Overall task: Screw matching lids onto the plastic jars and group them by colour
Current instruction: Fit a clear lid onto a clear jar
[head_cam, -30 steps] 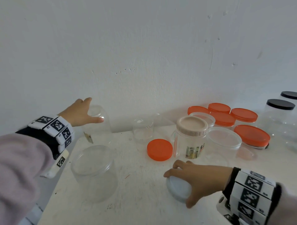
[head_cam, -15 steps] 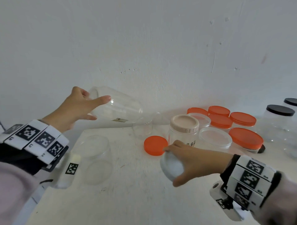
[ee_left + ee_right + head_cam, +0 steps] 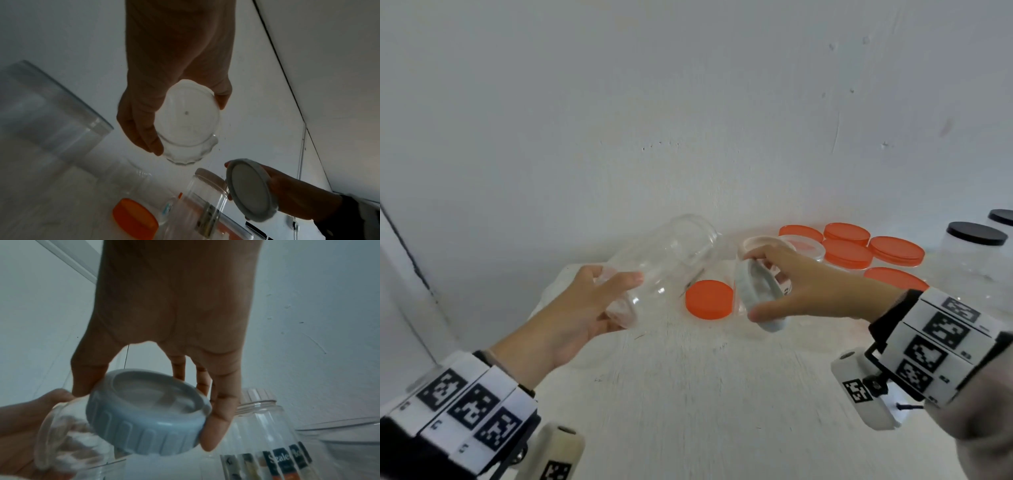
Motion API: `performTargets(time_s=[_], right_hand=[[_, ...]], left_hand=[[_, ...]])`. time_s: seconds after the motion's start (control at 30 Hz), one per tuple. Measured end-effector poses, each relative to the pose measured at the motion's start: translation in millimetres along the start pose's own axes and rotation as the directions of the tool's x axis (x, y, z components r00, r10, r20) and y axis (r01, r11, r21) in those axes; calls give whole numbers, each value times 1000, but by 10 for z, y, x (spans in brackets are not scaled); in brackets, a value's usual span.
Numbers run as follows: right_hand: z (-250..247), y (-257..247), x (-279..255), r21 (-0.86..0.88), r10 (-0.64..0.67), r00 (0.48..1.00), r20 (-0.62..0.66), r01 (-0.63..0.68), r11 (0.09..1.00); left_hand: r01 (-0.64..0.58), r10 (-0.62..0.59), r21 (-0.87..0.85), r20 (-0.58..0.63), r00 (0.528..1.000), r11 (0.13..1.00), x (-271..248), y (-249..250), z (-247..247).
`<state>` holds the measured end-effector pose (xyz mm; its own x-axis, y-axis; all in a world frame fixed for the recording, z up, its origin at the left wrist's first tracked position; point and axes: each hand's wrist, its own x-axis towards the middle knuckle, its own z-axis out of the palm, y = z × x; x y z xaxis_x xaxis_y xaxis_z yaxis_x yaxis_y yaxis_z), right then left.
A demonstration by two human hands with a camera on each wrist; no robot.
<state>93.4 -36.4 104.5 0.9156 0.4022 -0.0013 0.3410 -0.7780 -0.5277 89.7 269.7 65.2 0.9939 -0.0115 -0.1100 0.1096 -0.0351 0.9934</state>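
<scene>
Here, in the head view, the left hand (image 3: pixel 571 318) holds a clear plastic jar (image 3: pixel 664 263) lifted off the worktop (image 3: pixel 688 394) and tipped on its side, fingers and thumb curled round its base end, its far end towards the right; the right hand (image 3: pixel 822 291) pinches a pale blue lid (image 3: pixel 760 294) by the rim, hollow side turned towards the jar, which I judge is the line-up for screwing it on; the two are near but apart; a loose orange lid (image 3: pixel 709 299) lies on the worktop between and below them; a beige-lidded jar (image 3: pixel 763 244) stands behind the right hand, with orange-lidded jars (image 3: pixel 847 253) grouped beyond and black-lidded jars (image 3: pixel 977 236) at the far right, seemingly sorted by colour already. A second ago the jar stood on the worktop under the left hand and the lid lay flat under the right; both have since been raised and turned.

From the left wrist, the jar's base (image 3: pixel 186 113) faces the camera, gripped at its edges; the lid (image 3: pixel 249 189) shows its flat top at lower right, clear of the jar.

From the right wrist, thumb and fingers (image 3: pixel 221 423) clamp the ribbed lid (image 3: pixel 148 412); the clear jar (image 3: pixel 61 439) sits at lower left in the other hand, seemingly overlapped by the lid; whether they touch I cannot tell.
</scene>
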Motion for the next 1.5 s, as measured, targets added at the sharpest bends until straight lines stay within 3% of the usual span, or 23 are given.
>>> performTargets(time_s=[0.17,0.33,0.53,0.6,0.93,1.27,1.4,1.5], right_hand=[[-44,-79,52,68,7,997,-78,-2,998],[-90,-171,143,13,-15,993,-113,16,1000],[-160,-263,311,-47,-36,992,-123,30,998],[-173,-289,372,-58,-47,992,-119,40,997],[-117,-383,557,-141,-74,994,-84,62,988],[-87,-464,609,-177,-81,997,-16,76,981],[-98,-508,614,-185,-91,996,-3,89,979],[-107,-540,624,-218,-91,995,45,99,971]], left_hand=[[80,-73,-102,70,995,992,-74,-181,54],[137,-127,-40,197,972,990,-121,-328,99],[29,-88,270,208,974,962,-82,-440,264],[44,-114,357,178,977,933,-12,-519,305],[-48,-19,543,117,993,838,158,-823,520],[-72,-64,564,218,974,823,191,-825,449],[-42,-114,530,257,960,847,153,-795,373],[-64,-75,465,275,959,883,123,-706,339]])
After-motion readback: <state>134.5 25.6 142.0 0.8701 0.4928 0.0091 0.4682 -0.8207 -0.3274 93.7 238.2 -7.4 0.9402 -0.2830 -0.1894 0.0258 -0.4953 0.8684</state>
